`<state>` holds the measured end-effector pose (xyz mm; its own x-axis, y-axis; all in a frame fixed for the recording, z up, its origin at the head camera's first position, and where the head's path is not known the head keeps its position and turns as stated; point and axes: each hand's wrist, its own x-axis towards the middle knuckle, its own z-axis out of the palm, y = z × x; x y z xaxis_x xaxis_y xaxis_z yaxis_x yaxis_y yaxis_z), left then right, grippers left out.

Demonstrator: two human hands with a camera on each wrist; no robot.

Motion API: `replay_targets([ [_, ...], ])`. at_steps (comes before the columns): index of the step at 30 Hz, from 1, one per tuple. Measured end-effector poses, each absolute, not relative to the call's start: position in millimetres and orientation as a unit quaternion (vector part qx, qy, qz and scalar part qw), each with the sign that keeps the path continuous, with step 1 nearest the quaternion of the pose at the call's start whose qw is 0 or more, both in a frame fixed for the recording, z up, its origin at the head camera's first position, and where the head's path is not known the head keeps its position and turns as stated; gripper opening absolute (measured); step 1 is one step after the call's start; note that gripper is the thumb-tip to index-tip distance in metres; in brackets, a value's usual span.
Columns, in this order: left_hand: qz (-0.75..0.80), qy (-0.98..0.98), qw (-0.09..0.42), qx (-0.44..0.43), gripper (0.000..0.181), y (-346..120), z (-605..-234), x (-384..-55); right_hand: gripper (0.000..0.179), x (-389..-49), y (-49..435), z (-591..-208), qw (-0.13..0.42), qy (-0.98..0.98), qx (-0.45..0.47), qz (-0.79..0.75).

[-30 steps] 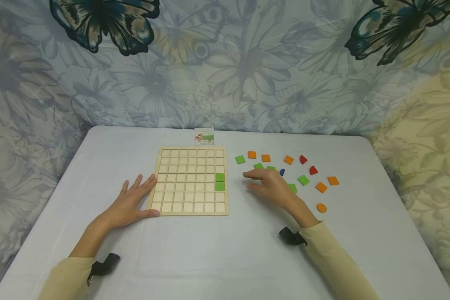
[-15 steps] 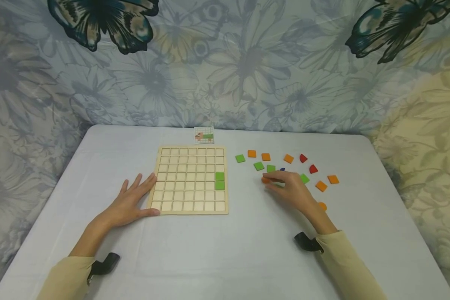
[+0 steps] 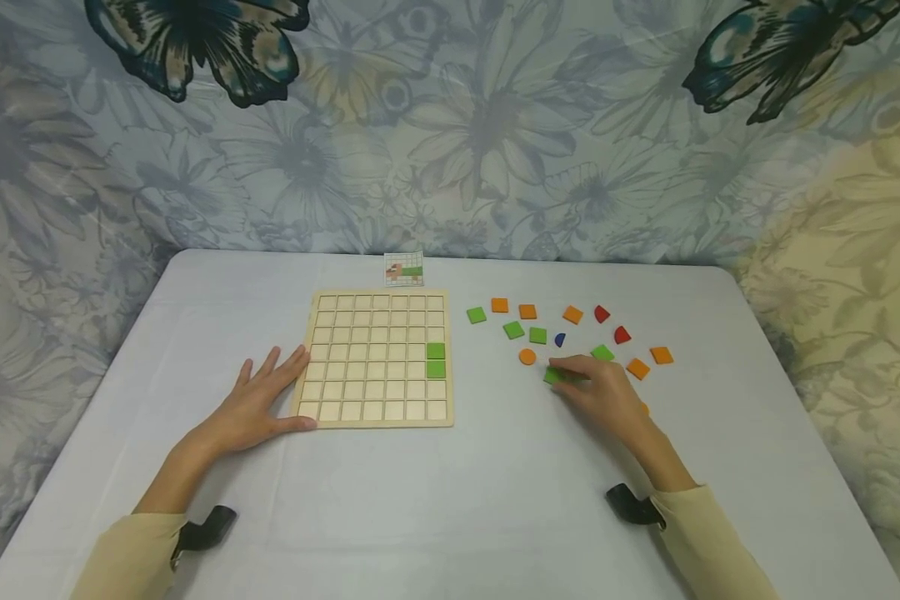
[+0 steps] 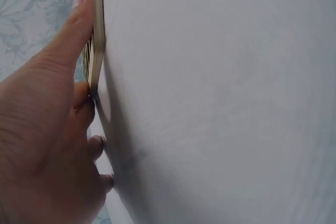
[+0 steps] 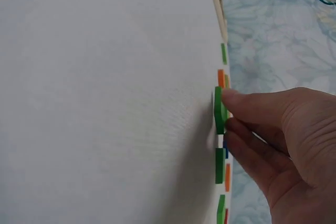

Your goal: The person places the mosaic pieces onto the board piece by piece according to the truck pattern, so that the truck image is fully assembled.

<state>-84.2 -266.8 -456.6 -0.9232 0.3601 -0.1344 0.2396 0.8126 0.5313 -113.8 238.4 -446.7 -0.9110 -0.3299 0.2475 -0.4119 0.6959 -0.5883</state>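
Observation:
A wooden grid board [image 3: 375,426] lies on the white table, with two green square tiles [image 3: 435,360] set in its right-hand column. My left hand [image 3: 251,408] rests at the board's left edge, fingers spread and thumb at the near corner; the left wrist view shows the thumb [image 4: 73,30] along the board's side. To the right of the board, my right hand [image 3: 600,392] pinches a green square tile [image 3: 551,377] between thumb and fingers, low over the table. In the right wrist view the thumb tip overlaps this tile [image 5: 218,111]. Another green tile [image 5: 219,166] is beside it.
Around the right hand lie an orange disc [image 3: 527,357], a blue half-round piece [image 3: 560,340], red quarter-round pieces [image 3: 622,335], orange squares [image 3: 662,356] and more green squares [image 3: 513,331]. A small printed pattern card [image 3: 403,270] sits behind the board.
My right hand has moved rightward, away from the board, uncovering the orange disc and coming to the green tile it pinches. My left hand has stayed at the board's edge.

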Motion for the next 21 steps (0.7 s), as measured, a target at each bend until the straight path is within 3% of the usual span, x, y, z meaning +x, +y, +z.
replay_targets([
  [21, 0.266, 0.943, 0.116, 0.163, 0.105, -265.5, -453.4, -83.3, 0.039, -111.2, 233.1, -445.3, 0.048, -0.942, 0.146, 0.299],
])
